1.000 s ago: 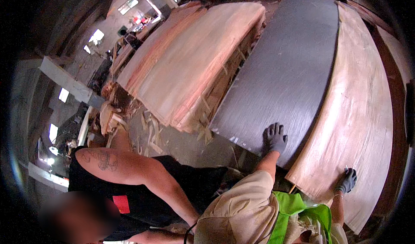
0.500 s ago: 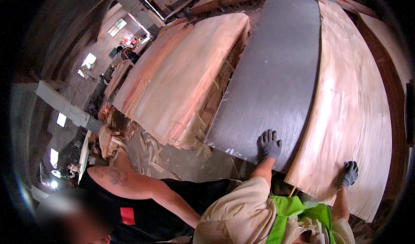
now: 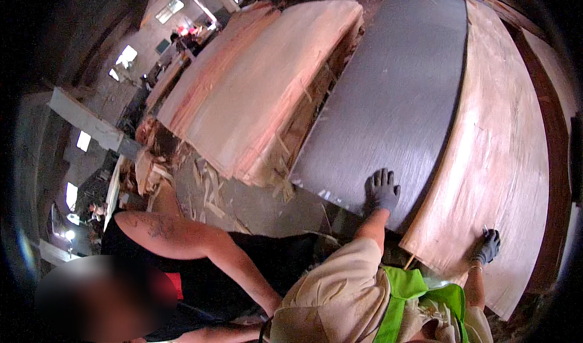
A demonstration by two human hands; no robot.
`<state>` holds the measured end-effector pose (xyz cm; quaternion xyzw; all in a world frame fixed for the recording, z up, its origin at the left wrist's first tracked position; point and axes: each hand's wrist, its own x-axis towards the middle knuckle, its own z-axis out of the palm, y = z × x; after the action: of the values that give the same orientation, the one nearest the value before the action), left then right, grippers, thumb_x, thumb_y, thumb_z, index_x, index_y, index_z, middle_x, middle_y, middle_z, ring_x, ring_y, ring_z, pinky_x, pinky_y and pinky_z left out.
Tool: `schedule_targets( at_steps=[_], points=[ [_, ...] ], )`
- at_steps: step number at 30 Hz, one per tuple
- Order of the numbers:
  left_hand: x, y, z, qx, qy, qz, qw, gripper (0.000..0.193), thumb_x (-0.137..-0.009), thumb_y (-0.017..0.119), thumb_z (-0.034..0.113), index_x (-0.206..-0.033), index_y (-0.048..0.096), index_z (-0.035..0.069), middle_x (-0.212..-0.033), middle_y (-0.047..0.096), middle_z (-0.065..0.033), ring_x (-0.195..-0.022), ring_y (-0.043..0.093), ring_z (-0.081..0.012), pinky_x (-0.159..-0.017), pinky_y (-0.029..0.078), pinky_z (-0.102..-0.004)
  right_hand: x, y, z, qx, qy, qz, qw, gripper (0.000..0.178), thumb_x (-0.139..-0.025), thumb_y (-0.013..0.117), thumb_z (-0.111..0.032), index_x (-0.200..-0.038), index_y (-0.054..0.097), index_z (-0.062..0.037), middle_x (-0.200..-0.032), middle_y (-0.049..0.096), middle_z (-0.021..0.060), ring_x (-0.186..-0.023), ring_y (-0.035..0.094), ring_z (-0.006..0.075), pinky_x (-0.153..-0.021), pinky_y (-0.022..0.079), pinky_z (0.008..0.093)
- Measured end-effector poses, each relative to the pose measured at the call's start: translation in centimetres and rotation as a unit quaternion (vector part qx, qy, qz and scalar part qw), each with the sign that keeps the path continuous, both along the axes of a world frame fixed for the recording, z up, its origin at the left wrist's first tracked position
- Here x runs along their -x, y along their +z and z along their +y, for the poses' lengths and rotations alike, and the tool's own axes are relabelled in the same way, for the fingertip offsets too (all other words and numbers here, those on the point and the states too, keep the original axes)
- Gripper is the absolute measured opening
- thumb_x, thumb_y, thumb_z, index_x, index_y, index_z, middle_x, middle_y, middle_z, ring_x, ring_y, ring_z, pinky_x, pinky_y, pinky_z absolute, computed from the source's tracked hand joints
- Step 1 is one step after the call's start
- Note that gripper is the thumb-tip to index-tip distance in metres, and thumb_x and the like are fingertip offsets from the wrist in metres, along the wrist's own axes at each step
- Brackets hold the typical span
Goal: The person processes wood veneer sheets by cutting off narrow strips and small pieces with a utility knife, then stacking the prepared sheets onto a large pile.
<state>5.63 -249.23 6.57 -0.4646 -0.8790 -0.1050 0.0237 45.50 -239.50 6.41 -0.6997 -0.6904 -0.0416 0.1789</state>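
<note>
My left hand point(image 3: 382, 191), in a dark grey glove, lies flat with fingers spread on a smooth dark grey board point(image 3: 388, 94). To its right, my right hand point(image 3: 487, 246), gloved alike, rests on a pale pinkish wood veneer sheet point(image 3: 486, 142). Its fingers are curled, and a small light tip sticks out by the thumb; what it belongs to is hidden in the glove. The veneer's left edge runs along the board's right edge.
A stack of veneer sheets point(image 3: 255, 94) stands left of the board across a narrow gap. Torn veneer strips point(image 3: 209, 188) litter the floor. At the lower left, a person in black point(image 3: 237, 264) is close to my left arm. A pale beam point(image 3: 88, 121) crosses the far left.
The view has shifted slightly, moving the stacks a little in the picture. My left hand stays flat on the board and my right hand stays on the veneer. The nearby person remains beside me.
</note>
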Motion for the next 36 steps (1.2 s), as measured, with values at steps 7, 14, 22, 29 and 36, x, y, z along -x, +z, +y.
schedule_targets(
  at_steps=[7,14,22,29,36],
  points=[
    [-0.1,1.7,-0.8,0.056,0.014,-0.022,0.998,0.057,-0.086,0.044,0.041,-0.134,0.039,0.011,-0.144,0.029,-0.0095,-0.133,0.023,-0.0265,-0.107,0.016,-0.0469,1.2,0.7,-0.5,0.028,-0.001,0.008,1.0,0.018,-0.085,0.052,-0.027,-0.092,0.057,-0.011,-0.103,0.058,0.0072,-0.098,0.052,0.0304,-0.082,0.042,0.0419],
    [-0.5,4.0,0.2,0.057,0.002,-0.016,0.998,0.057,-0.086,0.044,0.042,-0.134,0.038,0.012,-0.144,0.029,-0.0091,-0.133,0.023,-0.0264,-0.107,0.015,-0.0471,-3.6,-1.3,2.3,-0.002,0.033,0.053,0.998,0.024,-0.089,0.049,-0.024,-0.105,0.058,-0.0089,-0.112,0.057,0.0108,-0.102,0.053,0.0318,-0.086,0.043,0.0401],
    [-0.2,2.8,-1.0,0.053,0.018,-0.022,0.998,0.057,-0.085,0.045,0.042,-0.133,0.04,0.012,-0.143,0.03,-0.0096,-0.132,0.024,-0.0275,-0.106,0.016,-0.0483,-3.7,2.9,-1.7,0.072,-0.014,0.337,0.939,0.048,-0.094,0.043,-0.038,-0.083,0.069,0.0001,-0.097,0.066,0.0164,-0.108,0.054,0.0222,-0.097,0.036,0.0346],
    [-0.5,1.4,0.0,-0.001,0.009,-0.018,1.0,0.056,-0.085,0.047,0.041,-0.133,0.041,0.012,-0.142,0.031,-0.0106,-0.131,0.025,-0.0296,-0.106,0.016,-0.0482,-7.3,-5.8,-5.5,0.137,0.008,0.515,0.846,0.04,-0.094,0.042,-0.039,-0.105,0.061,-0.0054,-0.099,0.067,0.0065,-0.071,0.057,0.0144,-0.056,0.045,0.0281],
    [0.1,-0.5,0.1,-0.004,0.001,0.001,1.0,0.056,-0.084,0.046,0.042,-0.132,0.042,0.013,-0.142,0.031,-0.0108,-0.131,0.025,-0.0293,-0.106,0.016,-0.0491,-4.4,-5.1,-6.5,0.195,-0.012,0.558,0.807,0.024,-0.095,0.042,-0.024,-0.112,0.055,-0.0137,-0.097,0.061,-0.0003,-0.059,0.04,0.0037,-0.043,0.034,0.0169]
  ],
)
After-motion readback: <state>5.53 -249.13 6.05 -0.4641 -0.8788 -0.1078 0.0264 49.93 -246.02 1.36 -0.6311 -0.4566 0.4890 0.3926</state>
